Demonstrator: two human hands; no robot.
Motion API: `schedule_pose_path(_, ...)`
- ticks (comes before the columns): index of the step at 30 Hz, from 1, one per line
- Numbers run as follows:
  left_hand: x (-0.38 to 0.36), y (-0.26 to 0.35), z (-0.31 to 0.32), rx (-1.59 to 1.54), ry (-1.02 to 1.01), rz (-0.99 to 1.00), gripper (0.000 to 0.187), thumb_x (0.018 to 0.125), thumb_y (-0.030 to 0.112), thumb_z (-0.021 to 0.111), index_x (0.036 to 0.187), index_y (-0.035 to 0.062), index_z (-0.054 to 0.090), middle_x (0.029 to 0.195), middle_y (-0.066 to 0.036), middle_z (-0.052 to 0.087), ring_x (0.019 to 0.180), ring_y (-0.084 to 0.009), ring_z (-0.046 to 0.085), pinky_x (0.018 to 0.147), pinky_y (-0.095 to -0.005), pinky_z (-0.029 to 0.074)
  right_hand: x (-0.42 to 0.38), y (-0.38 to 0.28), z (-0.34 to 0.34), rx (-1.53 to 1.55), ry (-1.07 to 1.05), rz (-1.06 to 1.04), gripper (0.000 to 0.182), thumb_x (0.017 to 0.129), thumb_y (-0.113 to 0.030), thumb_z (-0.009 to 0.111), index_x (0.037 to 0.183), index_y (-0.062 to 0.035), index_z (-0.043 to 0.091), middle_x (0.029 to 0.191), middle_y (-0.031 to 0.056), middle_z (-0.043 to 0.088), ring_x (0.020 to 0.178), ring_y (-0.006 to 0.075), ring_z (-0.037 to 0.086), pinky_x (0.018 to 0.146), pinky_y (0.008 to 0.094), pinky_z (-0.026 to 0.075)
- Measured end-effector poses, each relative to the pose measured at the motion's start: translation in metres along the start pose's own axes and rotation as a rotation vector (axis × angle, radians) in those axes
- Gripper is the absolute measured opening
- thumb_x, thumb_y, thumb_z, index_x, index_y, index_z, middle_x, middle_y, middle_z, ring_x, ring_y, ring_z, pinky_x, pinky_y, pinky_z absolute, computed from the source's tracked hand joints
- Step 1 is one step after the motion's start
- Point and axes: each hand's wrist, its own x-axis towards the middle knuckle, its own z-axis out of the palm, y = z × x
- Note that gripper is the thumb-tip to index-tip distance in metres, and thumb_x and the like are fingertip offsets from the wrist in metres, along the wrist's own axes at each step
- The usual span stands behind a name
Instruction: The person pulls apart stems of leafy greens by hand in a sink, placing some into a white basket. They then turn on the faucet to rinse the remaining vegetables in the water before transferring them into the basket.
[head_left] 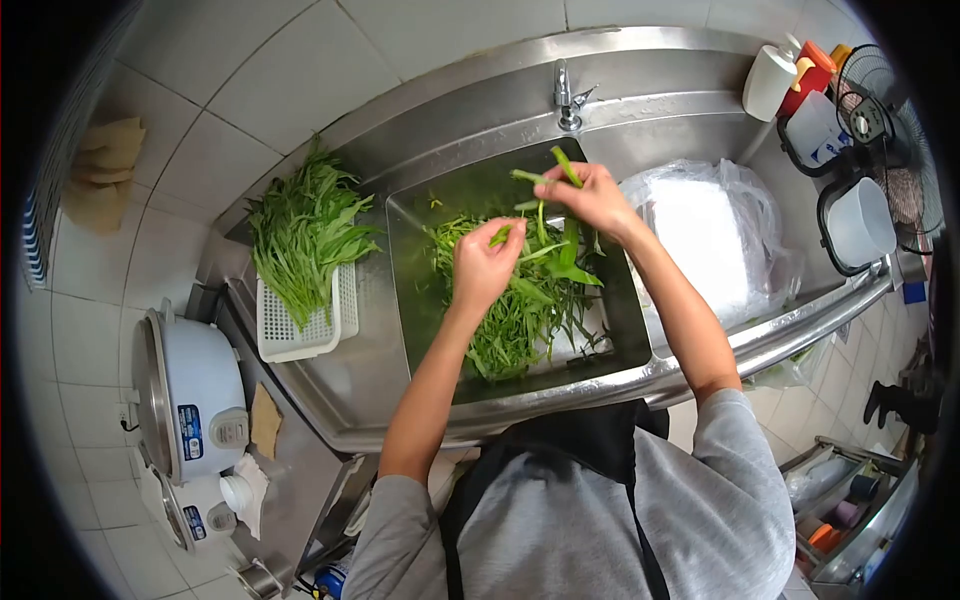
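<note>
Above the sink basin point(418, 345), my right hand point(590, 200) is closed on green stems point(566, 165) that stick out past its fingers. Lower and to the left, my left hand point(488, 262) pinches a short green piece point(500, 236) between thumb and fingers. The two hands are apart. Under them, cut or torn leafy greens point(510, 325) lie in the basin, with some broad leaves near the right hand. Left of the basin, a bunch of long leafy greens point(310, 235) rests on a white plastic basket point(300, 335).
A faucet point(568, 98) stands behind the basin. Clear plastic bags point(720, 240) lie on the right. Beyond are a white pump bottle point(770, 80), a white container point(860, 222) and a fan point(868, 122). Rice cookers point(205, 400) stand at the left.
</note>
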Motion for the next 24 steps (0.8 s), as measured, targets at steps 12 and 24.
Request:
schedule_pose_path(12, -0.002, 0.005, -0.013, -0.114, -0.03, -0.076, 0.024, 0.082, 0.019, 0.059, 0.098, 0.0006, 0.058, 0.075, -0.001, 0.057, 0.057, -0.0027, 0.044, 0.05, -0.0178, 0.035, -0.004, 0.004, 0.002, 0.024, -0.209, 0.192, 0.025, 0.07, -0.023, 0.07, 0.079, 0.0001, 0.065, 0.068, 0.0019, 0.06, 0.06, 0.0061, 0.047, 0.055, 0.0215, 0.037)
schedule_pose_path(24, -0.007, -0.032, -0.031, -0.305, 0.192, -0.146, 0.019, 0.085, 0.019, 0.056, 0.092, 0.0016, 0.057, 0.075, 0.002, 0.051, 0.062, -0.0045, 0.04, 0.057, -0.018, 0.034, -0.008, 0.03, 0.008, 0.653, -0.491, 0.446, 0.06, 0.088, -0.049, 0.035, 0.112, 0.0033, 0.05, 0.075, 0.0014, 0.056, 0.051, 0.007, 0.043, 0.048, 0.0199, 0.037)
